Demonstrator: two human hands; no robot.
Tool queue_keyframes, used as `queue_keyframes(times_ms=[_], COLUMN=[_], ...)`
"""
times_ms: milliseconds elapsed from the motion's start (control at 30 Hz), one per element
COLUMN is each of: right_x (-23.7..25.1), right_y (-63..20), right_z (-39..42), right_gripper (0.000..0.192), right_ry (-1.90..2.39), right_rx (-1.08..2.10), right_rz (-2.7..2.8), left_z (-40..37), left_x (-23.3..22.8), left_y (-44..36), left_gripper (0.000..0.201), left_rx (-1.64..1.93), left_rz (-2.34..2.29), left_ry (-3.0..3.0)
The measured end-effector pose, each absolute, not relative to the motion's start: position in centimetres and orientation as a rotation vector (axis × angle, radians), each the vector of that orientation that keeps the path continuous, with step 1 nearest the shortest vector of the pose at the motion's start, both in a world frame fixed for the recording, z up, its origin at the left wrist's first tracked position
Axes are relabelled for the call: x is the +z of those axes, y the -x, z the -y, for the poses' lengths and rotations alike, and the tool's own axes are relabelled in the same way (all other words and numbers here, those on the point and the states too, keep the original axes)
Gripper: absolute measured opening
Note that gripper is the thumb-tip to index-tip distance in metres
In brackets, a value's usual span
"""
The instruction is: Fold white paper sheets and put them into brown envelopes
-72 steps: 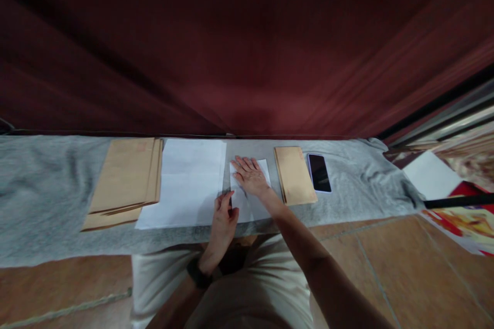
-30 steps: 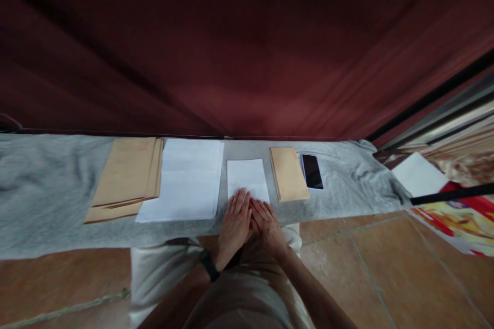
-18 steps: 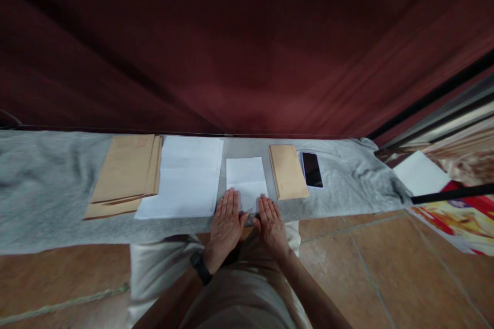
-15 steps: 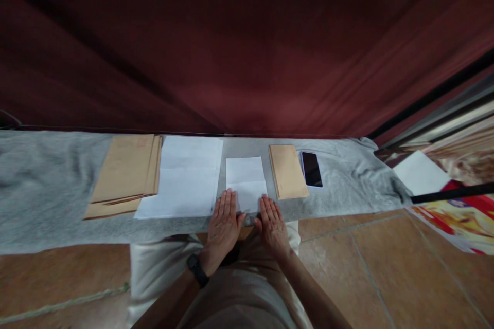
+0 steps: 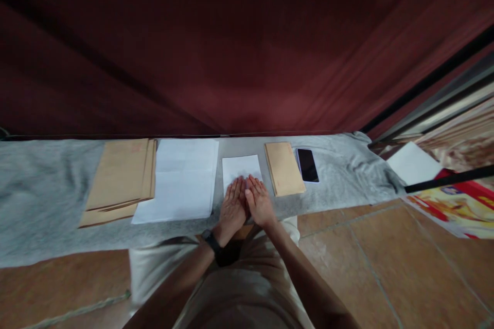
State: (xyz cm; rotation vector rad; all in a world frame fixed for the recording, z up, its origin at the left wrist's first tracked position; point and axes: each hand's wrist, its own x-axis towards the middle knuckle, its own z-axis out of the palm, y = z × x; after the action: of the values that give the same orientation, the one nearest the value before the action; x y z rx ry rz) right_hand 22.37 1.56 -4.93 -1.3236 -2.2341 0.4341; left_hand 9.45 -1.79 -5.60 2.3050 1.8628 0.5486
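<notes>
A folded white sheet (image 5: 240, 165) lies on the grey cloth (image 5: 46, 185) in front of me. My left hand (image 5: 232, 204) and my right hand (image 5: 259, 200) lie flat side by side on its near half, fingers straight and pressing down. Neither hand holds anything. A black band is on my left wrist. Left of the sheet lies a stack of white paper (image 5: 181, 180). To the sheet's right sits a small pile of brown envelopes (image 5: 283, 168).
A larger pile of brown envelopes (image 5: 119, 181) lies at the left, a black phone (image 5: 307, 165) at the right. A dark red curtain (image 5: 231, 46) hangs behind the cloth. Tiled floor (image 5: 386, 257) runs along the near side, with a white sheet (image 5: 412, 163) and colourful printed material (image 5: 455, 208) at the right.
My hands, spread apart at the sheet's near corners half a second ago, have come together and slid forward onto the sheet. The view has shifted slightly.
</notes>
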Motion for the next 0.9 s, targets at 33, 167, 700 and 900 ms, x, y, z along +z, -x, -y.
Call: queue_keyframes(times_ms=[33,167,700,900], right_x=[-5.0,-5.6,-7.6,-7.6], right_y=[-22.0,-21.7,-23.2,-23.1], right_z=[-1.9,-2.2,-0.9,-0.8], right_gripper=[0.052,0.051,0.066,0.062], right_ry=[1.331,1.355,1.565,1.561], right_rx=[0.433,0.372,0.087,0.104], right_rz=[2.254,2.346,2.241,2.257], left_z=[1.6,1.8,2.9,0.4], left_x=[-5.9,-6.3,-6.2,-4.8], left_y=[-9.3,-8.9,-8.2,-9.6], left_gripper=[0.063,0.062,0.063,0.06], left_rx=[0.529,0.507,0.688,0.638], left_rz=[-1.876,-1.977,-2.198,-2.016], left_ry=[-2.311,-2.27,-1.986,-2.127])
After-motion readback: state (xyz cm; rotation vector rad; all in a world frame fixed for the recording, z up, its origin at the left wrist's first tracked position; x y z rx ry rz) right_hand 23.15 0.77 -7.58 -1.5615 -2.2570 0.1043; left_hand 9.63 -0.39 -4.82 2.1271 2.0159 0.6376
